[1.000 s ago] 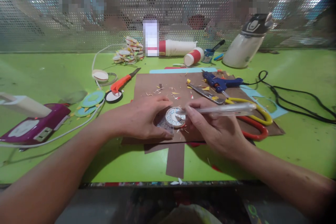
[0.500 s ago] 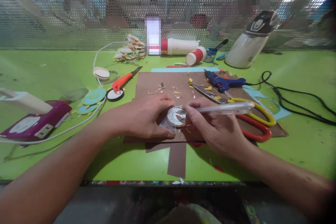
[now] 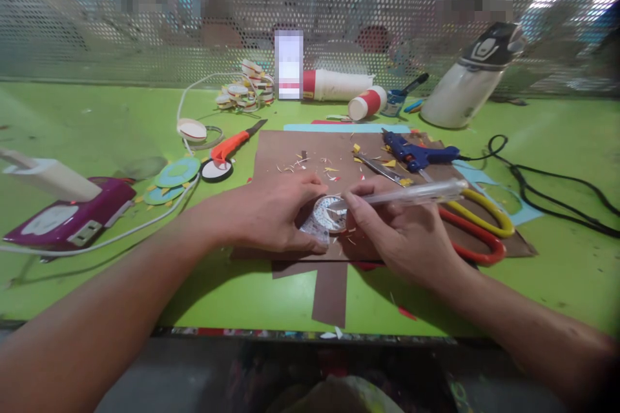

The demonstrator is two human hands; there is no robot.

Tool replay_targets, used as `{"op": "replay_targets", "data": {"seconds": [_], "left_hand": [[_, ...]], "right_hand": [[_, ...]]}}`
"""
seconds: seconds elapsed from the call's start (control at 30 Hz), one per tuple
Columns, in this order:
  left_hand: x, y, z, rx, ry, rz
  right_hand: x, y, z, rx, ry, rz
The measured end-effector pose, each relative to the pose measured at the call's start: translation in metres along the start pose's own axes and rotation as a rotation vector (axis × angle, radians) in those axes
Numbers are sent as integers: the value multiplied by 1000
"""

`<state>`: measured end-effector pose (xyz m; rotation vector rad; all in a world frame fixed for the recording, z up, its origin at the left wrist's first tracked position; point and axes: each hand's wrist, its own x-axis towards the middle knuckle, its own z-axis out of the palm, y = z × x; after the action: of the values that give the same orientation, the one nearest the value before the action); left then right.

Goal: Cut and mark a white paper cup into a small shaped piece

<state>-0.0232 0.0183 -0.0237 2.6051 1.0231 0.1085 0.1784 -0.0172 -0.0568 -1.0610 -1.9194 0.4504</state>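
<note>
My right hand point(image 3: 402, 226) grips a clear-barrelled pen point(image 3: 421, 193) between thumb and fingers, its tip on a small round dotted disc point(image 3: 330, 214). My left hand point(image 3: 276, 213) curves around the disc's left side. Its thumb presses on a clear patterned plastic piece point(image 3: 314, 232) that meets the disc; I cannot tell whether the two are one tool. Brown card point(image 3: 290, 148) lies underneath, strewn with paper scraps. By my right hand are scissors with yellow and red handles point(image 3: 489, 213), their blades partly hidden.
A blue glue gun point(image 3: 419, 151) lies at the card's right, its black cord point(image 3: 552, 187) trailing right. An orange-handled craft knife point(image 3: 232, 145), a purple power strip point(image 3: 104, 200) and a white cable are on the left. Paper cups point(image 3: 368, 103) and a white bottle point(image 3: 460, 93) stand behind.
The whole view has shifted slightly right in the picture. The pen's back end has tilted up a little while its tip stays at the disc. My left hand keeps its place beside it.
</note>
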Motion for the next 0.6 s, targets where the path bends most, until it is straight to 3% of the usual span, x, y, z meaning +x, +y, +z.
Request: {"op": "replay_targets", "data": {"seconds": [0.6], "left_hand": [[0, -2, 2, 13, 31, 18]], "right_hand": [[0, -2, 1, 71, -18, 46]]}}
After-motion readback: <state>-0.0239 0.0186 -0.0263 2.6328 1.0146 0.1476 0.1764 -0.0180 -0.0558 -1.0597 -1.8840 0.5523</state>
